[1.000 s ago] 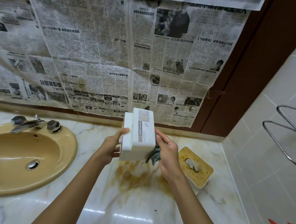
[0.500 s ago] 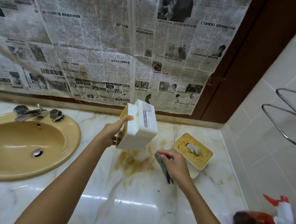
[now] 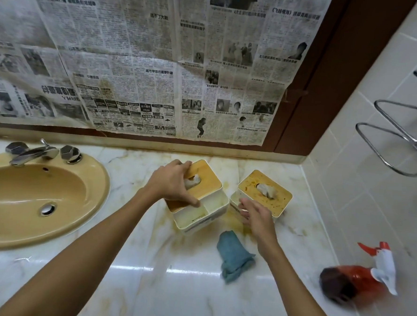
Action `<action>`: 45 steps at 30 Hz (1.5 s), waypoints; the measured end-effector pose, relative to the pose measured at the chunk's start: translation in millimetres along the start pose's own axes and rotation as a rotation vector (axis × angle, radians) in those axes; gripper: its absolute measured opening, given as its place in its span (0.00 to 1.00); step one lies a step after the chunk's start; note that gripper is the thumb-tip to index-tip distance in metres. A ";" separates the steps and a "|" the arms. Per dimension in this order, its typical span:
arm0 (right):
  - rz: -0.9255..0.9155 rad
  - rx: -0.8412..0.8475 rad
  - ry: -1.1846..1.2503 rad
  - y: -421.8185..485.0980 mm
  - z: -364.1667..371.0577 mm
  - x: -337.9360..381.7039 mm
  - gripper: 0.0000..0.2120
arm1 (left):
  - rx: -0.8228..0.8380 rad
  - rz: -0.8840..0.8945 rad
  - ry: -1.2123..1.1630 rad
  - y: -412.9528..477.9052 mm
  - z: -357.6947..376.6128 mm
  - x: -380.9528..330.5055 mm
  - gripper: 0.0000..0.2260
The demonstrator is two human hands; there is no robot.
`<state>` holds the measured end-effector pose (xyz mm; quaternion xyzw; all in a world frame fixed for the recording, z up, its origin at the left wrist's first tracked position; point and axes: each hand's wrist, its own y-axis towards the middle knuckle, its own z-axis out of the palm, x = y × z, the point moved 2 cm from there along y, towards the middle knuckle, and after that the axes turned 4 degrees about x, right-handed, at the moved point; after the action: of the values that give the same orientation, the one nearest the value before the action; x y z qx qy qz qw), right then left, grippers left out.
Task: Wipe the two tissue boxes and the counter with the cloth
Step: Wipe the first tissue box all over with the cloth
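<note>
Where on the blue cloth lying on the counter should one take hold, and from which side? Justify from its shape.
Grip the cloth by the bunched folds at its near end, coming down from above. They stand up off the counter, so fingers can close round them, while the far end lies flatter. The right hand is nearest, with nothing in between.

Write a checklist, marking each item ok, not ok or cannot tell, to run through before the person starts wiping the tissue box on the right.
1. The cloth in a hand: not ok; it lies on the counter, held by neither hand.
2. The left tissue box upright on the counter: ok; the left hand grips its lid.
3. The right hand free: ok; open, holding nothing, beside the right tissue box.
4. That box's lid clean: not ok; orange stains.
5. The counter clean: not ok; yellow stains before the boxes.
6. The spray bottle clear of the boxes: ok; lies far right.
</note>
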<state>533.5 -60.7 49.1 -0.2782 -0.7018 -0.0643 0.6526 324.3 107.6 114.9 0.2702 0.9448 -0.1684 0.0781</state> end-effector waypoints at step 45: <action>0.314 0.221 0.355 60.3 64.7 14.8 0.17 | -0.296 -0.232 -1.487 -37.8 72.3 66.6 0.18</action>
<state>505.2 23.7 37.7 -0.2952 -0.5272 0.0671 0.7940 252.0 83.7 42.1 -0.0282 0.6785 -0.1849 0.7104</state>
